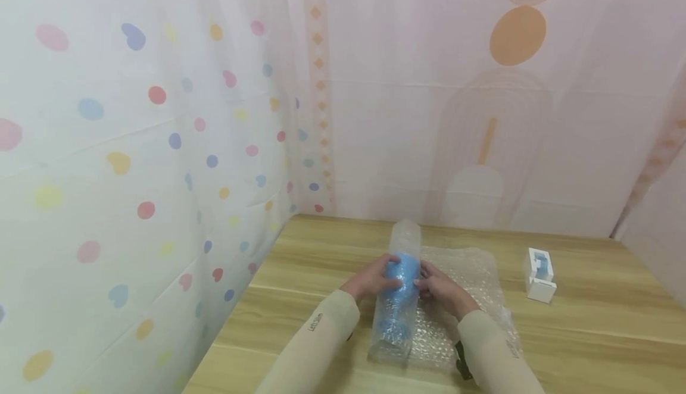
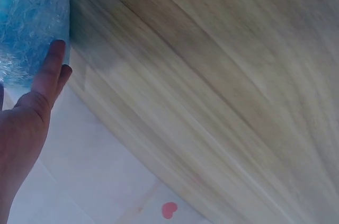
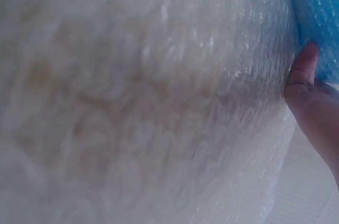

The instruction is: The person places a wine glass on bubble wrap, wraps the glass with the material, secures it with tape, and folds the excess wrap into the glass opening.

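A blue, roughly cylindrical object [image 1: 403, 268] lies inside a roll of clear bubble wrap [image 1: 405, 236] on the table. Its exact kind is blurred by the layers. My left hand [image 1: 375, 278] grips the roll from the left, thumb and fingers spread over its side; the left wrist view shows the fingers along the blue bundle [image 2: 32, 23]. From the other side my right hand [image 1: 442, 287] holds the roll, fingertips at its right edge. In the right wrist view the right thumb [image 3: 304, 70] presses against the wrapped blue side. A flat sheet of bubble wrap [image 1: 461, 269] extends rightward from the roll.
A small white box [image 1: 540, 275] with a cut-out front and something blue inside stands on the right of the wooden table [image 1: 600, 322]. Patterned curtains [image 1: 375, 144] hang behind and to the left. A dark item [image 1: 462, 361] shows beside the right sleeve.
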The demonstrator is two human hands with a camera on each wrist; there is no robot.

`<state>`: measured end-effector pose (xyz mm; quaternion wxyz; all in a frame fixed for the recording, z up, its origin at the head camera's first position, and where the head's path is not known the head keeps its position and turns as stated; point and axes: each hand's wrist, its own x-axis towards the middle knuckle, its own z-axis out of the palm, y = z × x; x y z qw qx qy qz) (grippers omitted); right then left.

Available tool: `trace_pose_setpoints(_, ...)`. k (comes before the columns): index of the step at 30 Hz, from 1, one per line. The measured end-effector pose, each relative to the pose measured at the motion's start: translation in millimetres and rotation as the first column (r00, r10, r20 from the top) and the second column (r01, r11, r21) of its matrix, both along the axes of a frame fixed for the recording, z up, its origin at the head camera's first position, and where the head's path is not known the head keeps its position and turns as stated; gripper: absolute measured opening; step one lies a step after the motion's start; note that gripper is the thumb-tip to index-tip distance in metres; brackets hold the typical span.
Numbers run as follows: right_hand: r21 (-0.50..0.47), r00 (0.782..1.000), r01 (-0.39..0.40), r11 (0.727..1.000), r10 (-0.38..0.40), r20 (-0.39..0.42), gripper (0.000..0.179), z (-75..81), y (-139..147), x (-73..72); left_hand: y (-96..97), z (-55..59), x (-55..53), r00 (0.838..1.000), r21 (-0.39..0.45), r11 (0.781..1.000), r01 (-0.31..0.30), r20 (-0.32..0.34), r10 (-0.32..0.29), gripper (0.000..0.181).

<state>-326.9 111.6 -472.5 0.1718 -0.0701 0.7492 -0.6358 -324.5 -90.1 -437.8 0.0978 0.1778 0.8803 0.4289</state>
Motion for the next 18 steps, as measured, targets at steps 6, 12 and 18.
trace_pose_setpoints(6,0.005,1.0,0.029,1.0,-0.029,0.008,0.067,-0.9,4.0,5.5,8.7,0.1,0.9,0.997,-0.057,0.998,0.029,-0.075,-0.033,0.049)
trace_pose_setpoints(12,0.027,0.997,0.066,0.997,-0.067,0.043,0.073,2.9,6.6,10.1,14.6,0.4,3.2,0.996,-0.113,0.994,0.012,-0.085,-0.022,0.051)
trace_pose_setpoints(18,0.086,0.989,0.145,0.986,-0.147,0.016,0.068,6.8,9.7,15.4,18.0,1.2,3.9,0.998,-0.122,0.992,-0.011,-0.067,0.003,0.051)
